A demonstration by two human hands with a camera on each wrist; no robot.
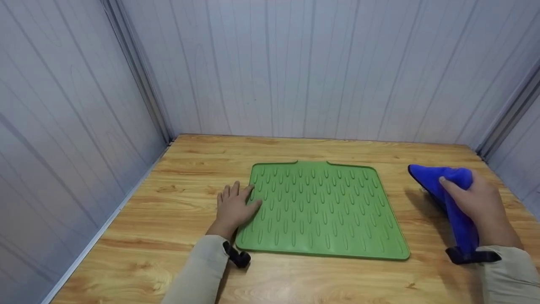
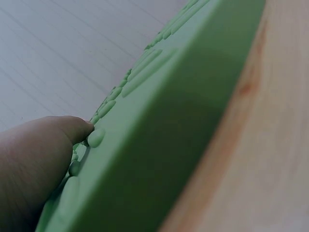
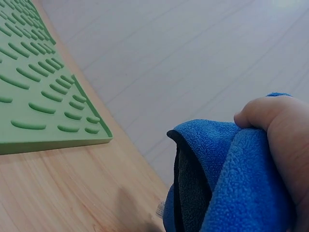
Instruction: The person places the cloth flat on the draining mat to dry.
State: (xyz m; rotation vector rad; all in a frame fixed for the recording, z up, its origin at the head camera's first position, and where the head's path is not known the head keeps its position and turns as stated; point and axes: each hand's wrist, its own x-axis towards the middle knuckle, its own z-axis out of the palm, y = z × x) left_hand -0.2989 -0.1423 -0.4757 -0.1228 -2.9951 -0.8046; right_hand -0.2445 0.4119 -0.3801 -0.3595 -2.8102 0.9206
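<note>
A green mat (image 1: 318,211) with raised oval ridges and a low rim lies flat on the wooden table. My left hand (image 1: 236,209) rests at its left edge, fingers spread and fairly straight. In the left wrist view the thumb (image 2: 58,133) touches the ridged top of the mat (image 2: 140,111). Off the mat's right side, my right hand (image 1: 481,202) grips a bunched blue cloth (image 1: 457,215) above the table. The right wrist view shows the cloth (image 3: 246,179) as fluffy, with a dark grey underside and black edging, pinched under the thumb.
The wood-grain table (image 1: 168,211) meets a pale panel wall (image 1: 291,71) at the back. More panels stand at the left (image 1: 63,126) and right. Black straps circle both wrists, the left strap (image 1: 238,255) close to the mat's front left corner.
</note>
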